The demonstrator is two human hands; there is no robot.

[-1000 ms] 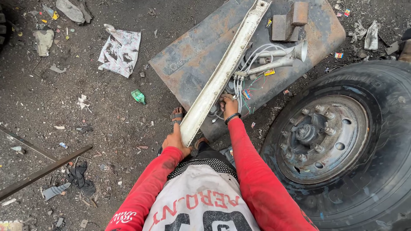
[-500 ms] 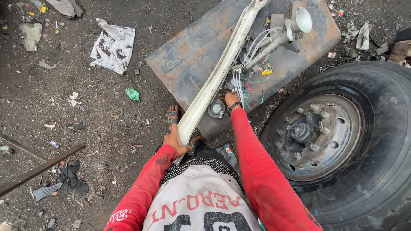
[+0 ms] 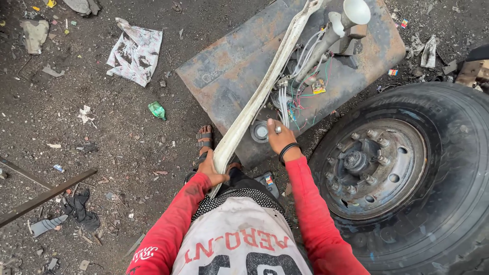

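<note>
The left hand [image 3: 210, 168] is closed around the low end of a long, dirty white plastic strip [image 3: 262, 91], which slants up across a rusty flat metal tank [image 3: 224, 76]. Its white and coloured wires [image 3: 295, 86] are not yet freed (they hang tangled); the right hand [image 3: 279, 136] pinches among them, beside a big black truck tyre [image 3: 438, 173].

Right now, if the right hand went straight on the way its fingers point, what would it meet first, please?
Probably the tangle of white and coloured wires on the rusty flat metal tank, just beyond the right hand; depth is unclear.
</note>
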